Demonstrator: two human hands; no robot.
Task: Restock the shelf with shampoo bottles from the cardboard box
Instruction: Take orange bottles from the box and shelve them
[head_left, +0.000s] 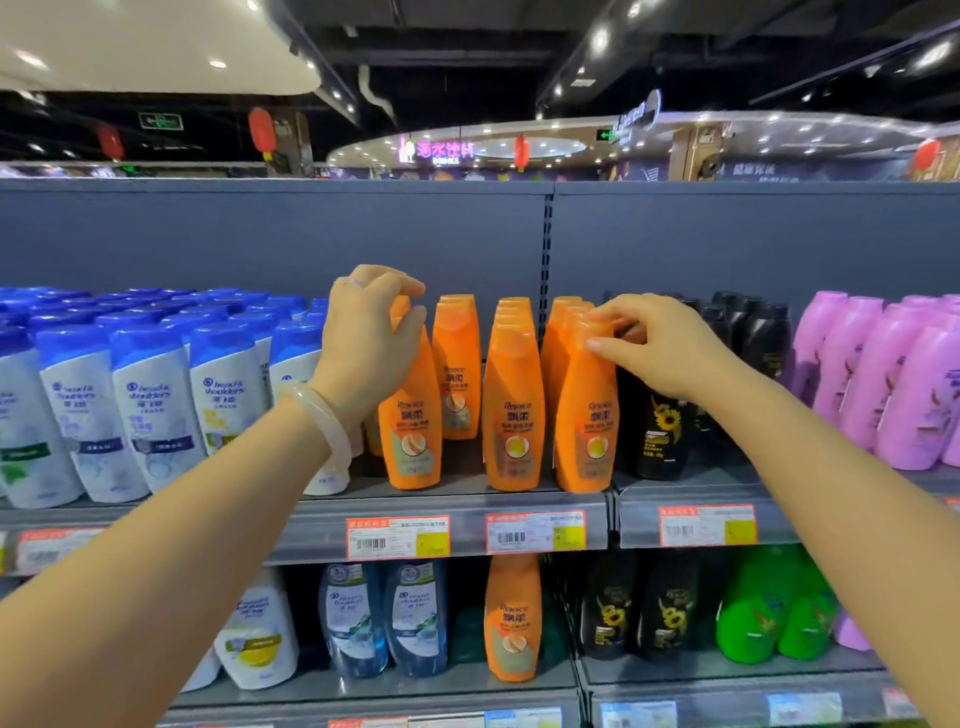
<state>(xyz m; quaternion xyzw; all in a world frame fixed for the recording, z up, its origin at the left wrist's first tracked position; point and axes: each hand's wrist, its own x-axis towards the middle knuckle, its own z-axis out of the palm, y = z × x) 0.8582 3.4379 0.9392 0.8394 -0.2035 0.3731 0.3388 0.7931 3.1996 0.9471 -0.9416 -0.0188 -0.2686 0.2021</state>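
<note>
Several orange shampoo bottles stand in rows on the upper shelf (447, 506). My left hand (366, 338) grips the cap of the leftmost front orange bottle (413, 415). My right hand (654, 345) pinches the cap of the rightmost front orange bottle (587, 415). Between them stand another front orange bottle (513, 405) and one set further back (457, 364). Both held bottles stand upright on the shelf. The cardboard box is not in view.
White and blue bottles (156, 405) fill the shelf to the left; black bottles (660, 426) and purple bottles (883, 384) stand to the right. The lower shelf holds a single orange bottle (513, 618) among clear-blue, black and green ones. Price tags (535, 531) line the shelf edge.
</note>
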